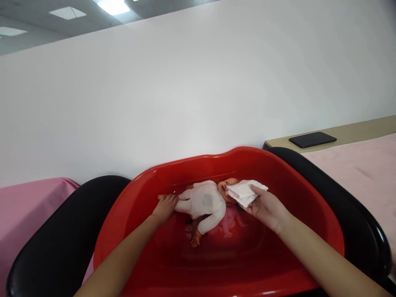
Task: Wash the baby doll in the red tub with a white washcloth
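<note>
A baby doll [206, 202] in a white long-sleeved bodysuit lies on its back in a red plastic bathtub [278, 231], its head toward the right. My left hand [165, 208] closes around the doll's feet at the left end of the body. My right hand [266, 208] pinches a folded white cloth [244, 192], which touches or nearly touches the doll's face. The doll's lower arm hangs toward the tub floor, and its reflection shows pink in the red surface.
A black padded frame [349, 198] curves around the tub on both sides. Pink fabric [31, 206] covers a surface at the left, and a paler pink cloth [355, 177] lies at the right. A black tablet [312, 139] rests on a beige ledge. A white wall stands behind.
</note>
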{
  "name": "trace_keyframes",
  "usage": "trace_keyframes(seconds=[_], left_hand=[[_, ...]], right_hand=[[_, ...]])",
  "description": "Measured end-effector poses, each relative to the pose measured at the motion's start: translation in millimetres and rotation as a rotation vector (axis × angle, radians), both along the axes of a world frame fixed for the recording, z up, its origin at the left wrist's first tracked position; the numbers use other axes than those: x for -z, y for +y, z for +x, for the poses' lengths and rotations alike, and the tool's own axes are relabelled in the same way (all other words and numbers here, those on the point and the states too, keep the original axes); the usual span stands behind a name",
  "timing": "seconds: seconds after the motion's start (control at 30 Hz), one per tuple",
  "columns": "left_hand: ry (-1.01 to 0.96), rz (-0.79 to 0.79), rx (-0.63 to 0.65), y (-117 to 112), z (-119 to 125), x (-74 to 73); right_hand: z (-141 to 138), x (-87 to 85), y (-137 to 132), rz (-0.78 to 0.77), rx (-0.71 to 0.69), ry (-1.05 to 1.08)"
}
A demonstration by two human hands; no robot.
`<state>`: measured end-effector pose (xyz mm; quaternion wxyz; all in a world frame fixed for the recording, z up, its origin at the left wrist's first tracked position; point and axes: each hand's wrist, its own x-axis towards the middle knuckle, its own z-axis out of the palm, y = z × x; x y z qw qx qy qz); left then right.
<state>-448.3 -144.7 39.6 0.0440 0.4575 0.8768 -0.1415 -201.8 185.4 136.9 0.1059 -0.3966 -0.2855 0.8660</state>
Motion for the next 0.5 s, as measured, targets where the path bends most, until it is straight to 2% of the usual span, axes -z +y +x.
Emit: trace_keyframes(seconds=[0.2,0.37,0.5], left_hand=[[-0.011,0.002,0.056,7.4,1.1,-1.0],[-0.071,-0.048,0.134,-10.7,8.1,0.0],[-0.125,-0.019,0.080,-22.0,18.3,9.5]], right_hand=[[-0.6,1.6,-0.3,0.032,0.015,-0.008],[-1.7,-3.0,-8.6,0.021,-0.029,0.024],[-2.9,0.0,-17.1,0.014,-0.107,0.063]])
